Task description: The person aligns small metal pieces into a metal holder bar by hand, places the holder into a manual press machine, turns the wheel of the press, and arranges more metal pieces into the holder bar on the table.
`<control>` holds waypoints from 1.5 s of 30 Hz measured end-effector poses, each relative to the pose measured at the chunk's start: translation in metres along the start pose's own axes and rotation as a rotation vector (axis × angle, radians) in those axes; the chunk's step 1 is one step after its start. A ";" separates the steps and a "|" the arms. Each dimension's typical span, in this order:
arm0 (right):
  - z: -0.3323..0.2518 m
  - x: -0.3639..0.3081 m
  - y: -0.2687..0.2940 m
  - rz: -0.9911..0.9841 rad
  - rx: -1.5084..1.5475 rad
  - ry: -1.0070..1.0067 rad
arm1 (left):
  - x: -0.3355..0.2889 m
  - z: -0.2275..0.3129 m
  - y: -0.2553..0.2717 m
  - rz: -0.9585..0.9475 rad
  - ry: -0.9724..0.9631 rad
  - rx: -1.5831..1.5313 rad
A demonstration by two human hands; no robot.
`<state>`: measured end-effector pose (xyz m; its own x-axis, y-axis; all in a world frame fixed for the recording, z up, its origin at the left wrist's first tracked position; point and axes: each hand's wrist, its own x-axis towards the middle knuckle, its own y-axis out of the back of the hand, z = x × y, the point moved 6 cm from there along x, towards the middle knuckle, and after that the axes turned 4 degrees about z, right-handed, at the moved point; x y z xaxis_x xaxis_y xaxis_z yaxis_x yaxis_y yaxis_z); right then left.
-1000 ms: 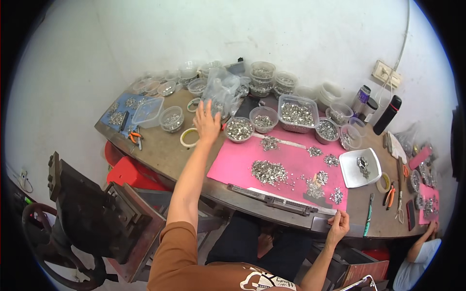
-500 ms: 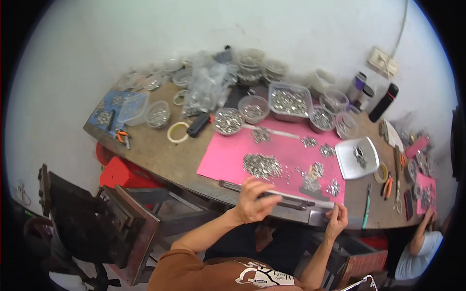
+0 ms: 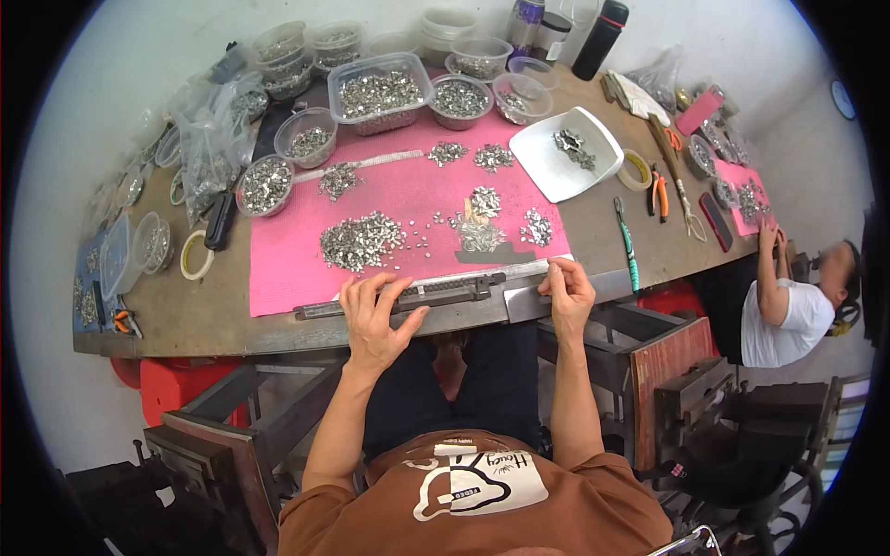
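A long dark metal bar [image 3: 403, 298] with a narrow channel lies along the table's front edge. My left hand [image 3: 378, 315] is over its left half, fingers spread, fingertips at the bar. A pale strip [image 3: 519, 271] runs behind the bar. My right hand [image 3: 568, 295] is at the strip's right end with thumb and forefinger pinched together; what lies between them is too small to make out. A flat grey metal plate [image 3: 527, 303] sits between the bar and this hand. Just beyond, a pink mat [image 3: 287, 278] bears a large pile of small silvery metal pieces [image 3: 362, 241] and several smaller piles.
Tubs of metal pieces [image 3: 380, 93] line the mat's back edge. A white tray [image 3: 547, 176] stands right of them. Tape [image 3: 635, 171], orange-handled pliers [image 3: 659, 195] and a green toothbrush [image 3: 627, 243] lie at right. A co-worker [image 3: 788, 310] sits at the far right.
The whole view has swung, so the table appears farther left and higher. My left hand, raised with fingers lifted before, now rests its fingertips at the bar. My right hand stays by the strip's end.
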<state>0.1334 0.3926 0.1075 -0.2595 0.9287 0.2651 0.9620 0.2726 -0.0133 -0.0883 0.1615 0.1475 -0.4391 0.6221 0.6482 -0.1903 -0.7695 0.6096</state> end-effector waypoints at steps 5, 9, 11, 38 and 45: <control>-0.003 -0.001 0.001 -0.006 -0.053 -0.013 | -0.001 0.002 -0.002 -0.040 0.024 0.063; -0.004 -0.006 -0.006 -0.020 -0.017 -0.025 | -0.005 -0.002 -0.003 -0.067 0.060 0.098; -0.008 -0.006 -0.006 -0.035 -0.047 -0.001 | -0.006 -0.001 -0.003 -0.080 0.047 0.123; -0.044 0.016 -0.200 -0.813 -0.647 0.777 | 0.047 -0.036 -0.020 -0.404 0.054 0.158; -0.054 0.012 -0.176 -0.933 -0.583 0.724 | 0.030 -0.031 -0.005 -0.569 0.017 0.100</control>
<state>-0.0346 0.3425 0.1656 -0.9132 0.0583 0.4034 0.3895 0.4166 0.8214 -0.1276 0.1795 0.1500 -0.3058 0.9311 0.1989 -0.3170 -0.2966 0.9009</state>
